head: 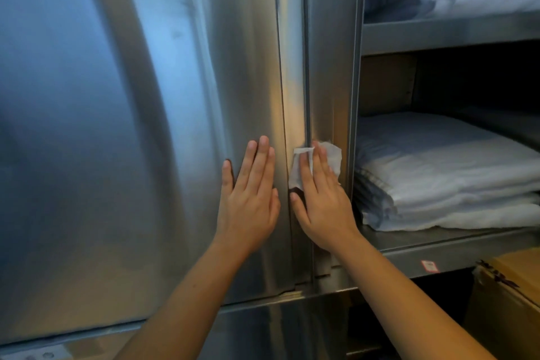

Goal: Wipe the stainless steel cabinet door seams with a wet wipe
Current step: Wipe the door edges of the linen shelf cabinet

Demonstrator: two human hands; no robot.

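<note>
- At the dark vertical seam (306, 67) between the brushed stainless steel cabinet door panels (175, 126), the thin white wet wipe (333, 155) lies against the metal, low on the seam.
- The right hand (321, 202) presses the wipe onto the seam with straight fingers; no finger curls round it.
- The left hand (248, 193) rests flat and open on the door panel just beside the seam and holds nothing. It probably braces the door.
- Step in hand, as judged: a wiping pass along this seam. A long stretch of seam runs above the wipe and a short stretch below it.
- Next move, as judged: slide the wipe along the groove under even pressure, with the fingertips pushing the fabric into the recess and the left hand steadying the panel.
- Beside the door, open steel shelves (438, 35) hold folded white linens (438, 169); a brown cardboard box (511, 286) stands lower right.
</note>
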